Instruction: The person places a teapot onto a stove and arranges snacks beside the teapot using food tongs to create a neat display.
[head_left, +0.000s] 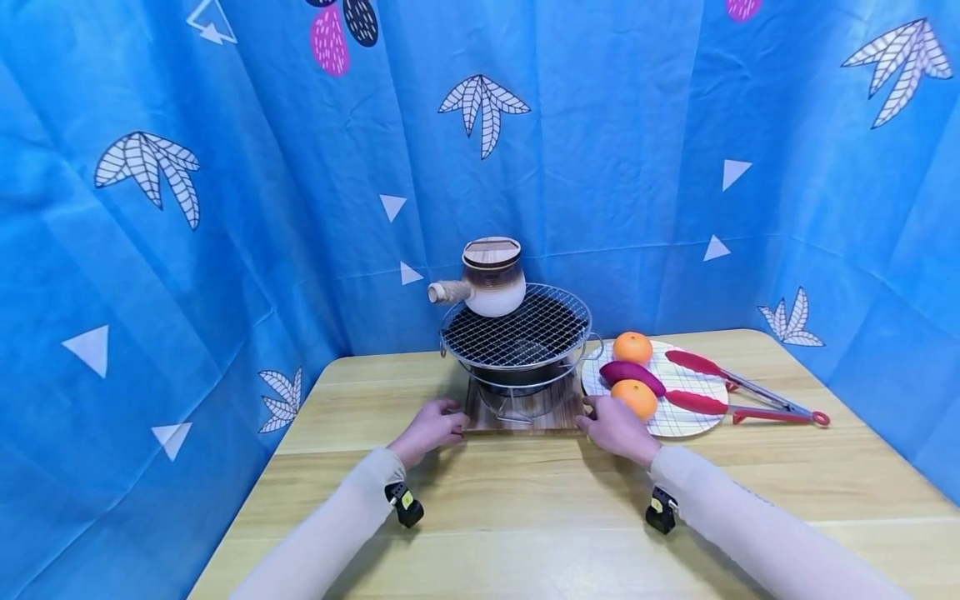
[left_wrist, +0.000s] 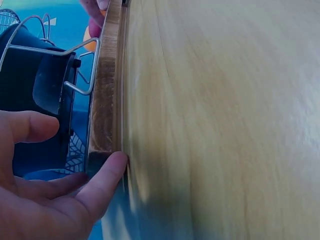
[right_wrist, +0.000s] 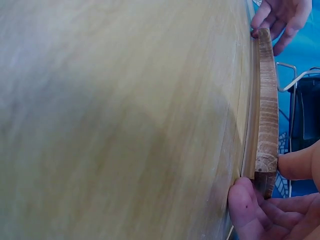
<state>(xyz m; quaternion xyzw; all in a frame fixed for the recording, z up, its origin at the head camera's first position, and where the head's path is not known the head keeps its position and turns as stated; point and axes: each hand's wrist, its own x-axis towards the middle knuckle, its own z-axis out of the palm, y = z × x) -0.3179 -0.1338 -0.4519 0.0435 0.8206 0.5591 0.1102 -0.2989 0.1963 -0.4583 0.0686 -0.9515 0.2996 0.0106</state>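
A dark-brown wooden board [head_left: 551, 421] lies on the table under a round grill stove [head_left: 517, 379]. My left hand [head_left: 433, 432] is at its front left corner. In the left wrist view, its fingertips touch the board's side [left_wrist: 106, 100], while the thumb [left_wrist: 40, 127] stands apart from the top face. At the front right corner, my right hand [head_left: 617, 429] pinches the board, thumb [right_wrist: 295, 165] on top and fingers low against the side. A wire mesh [head_left: 517, 329] covers the stove. On the mesh stands a lidded clay pot [head_left: 497, 292] with a wrapped side handle.
Right of the stove lies a round checked mat [head_left: 682, 427] with two oranges [head_left: 632, 347], a purple eggplant-like item [head_left: 630, 375] and red-tipped tongs [head_left: 772, 414] reaching past its edge. A blue curtain [head_left: 615, 183] closes off the table's back and sides.
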